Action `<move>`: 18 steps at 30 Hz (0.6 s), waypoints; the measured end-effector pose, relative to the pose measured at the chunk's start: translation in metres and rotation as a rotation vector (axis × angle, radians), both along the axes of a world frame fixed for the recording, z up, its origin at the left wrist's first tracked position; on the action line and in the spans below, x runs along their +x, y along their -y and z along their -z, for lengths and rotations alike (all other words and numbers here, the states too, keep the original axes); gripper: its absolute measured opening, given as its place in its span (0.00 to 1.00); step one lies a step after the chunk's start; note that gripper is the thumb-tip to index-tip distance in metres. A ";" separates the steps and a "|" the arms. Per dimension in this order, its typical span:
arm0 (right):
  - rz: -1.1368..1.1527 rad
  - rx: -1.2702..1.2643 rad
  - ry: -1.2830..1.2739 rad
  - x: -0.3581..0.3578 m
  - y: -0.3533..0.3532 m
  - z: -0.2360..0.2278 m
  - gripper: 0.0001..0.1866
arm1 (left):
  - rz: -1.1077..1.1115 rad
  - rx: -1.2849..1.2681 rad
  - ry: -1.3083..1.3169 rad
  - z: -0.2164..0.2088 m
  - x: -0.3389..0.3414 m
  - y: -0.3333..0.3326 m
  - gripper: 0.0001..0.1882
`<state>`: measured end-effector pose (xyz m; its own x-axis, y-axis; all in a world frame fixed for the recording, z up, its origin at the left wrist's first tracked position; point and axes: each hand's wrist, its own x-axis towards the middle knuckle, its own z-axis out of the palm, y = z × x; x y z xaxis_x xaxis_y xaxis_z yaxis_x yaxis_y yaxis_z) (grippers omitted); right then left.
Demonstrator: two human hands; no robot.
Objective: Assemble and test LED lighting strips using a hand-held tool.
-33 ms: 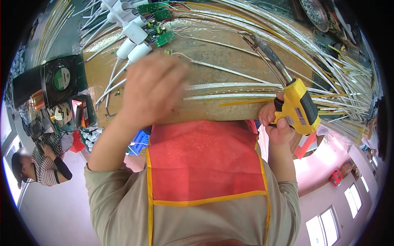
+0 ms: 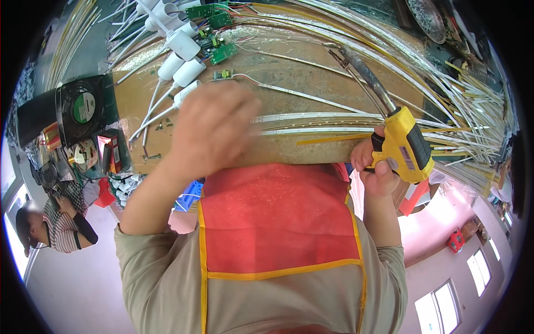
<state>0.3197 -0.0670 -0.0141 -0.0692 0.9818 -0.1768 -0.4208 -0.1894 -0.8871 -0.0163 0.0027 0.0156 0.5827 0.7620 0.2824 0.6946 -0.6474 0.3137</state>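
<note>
My right hand [image 2: 370, 161] grips a yellow and black soldering gun [image 2: 409, 146], its dark metal barrel slanting up and left over the bench. Motion blurs my left hand [image 2: 214, 128]; its fingers look curled, and I cannot make out whether anything is in them. It hovers over the near edge of the board, by the left ends of several white LED strips [image 2: 311, 117]. Just beyond its knuckles are a white plastic cap [image 2: 185, 93] with a cable and a small circuit board [image 2: 222, 74] wired to a thin strip.
More white caps [image 2: 182, 44] and green circuit boards [image 2: 224, 53] are piled at the far left. Many loose strips [image 2: 473, 106] heap up on the right. A black fan [image 2: 83, 106] stands left of the board. Another person [image 2: 55, 222] sits at the far left.
My left hand has shifted slightly down and to the right, uncovering a white cap and more of the small circuit board. My right hand and the soldering gun have stayed in place.
</note>
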 end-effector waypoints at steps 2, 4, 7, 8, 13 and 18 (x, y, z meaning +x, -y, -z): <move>-0.010 -0.004 -0.008 0.000 -0.001 -0.001 0.42 | 0.084 -0.115 -0.016 0.005 0.002 0.017 0.32; -0.023 0.012 0.011 -0.001 -0.002 -0.001 0.41 | 0.068 -0.176 -0.076 0.006 0.005 0.028 0.35; -0.038 0.047 0.063 -0.001 -0.003 0.000 0.39 | 0.056 -0.206 -0.136 0.002 0.006 0.031 0.38; -0.037 0.047 0.068 -0.002 -0.003 -0.001 0.39 | 0.053 -0.205 -0.151 0.000 0.006 0.031 0.38; -0.036 0.037 0.037 -0.002 -0.003 -0.001 0.40 | -0.014 -0.195 -0.100 0.002 0.010 0.030 0.37; -0.051 0.017 -0.030 0.001 -0.003 0.000 0.41 | 0.060 -0.166 -0.115 0.006 0.010 0.041 0.40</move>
<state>0.3209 -0.0641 -0.0142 -0.1246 0.9797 -0.1568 -0.4377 -0.1961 -0.8775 -0.0062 -0.0381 0.0097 0.6499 0.7553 0.0849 0.6937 -0.6351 0.3399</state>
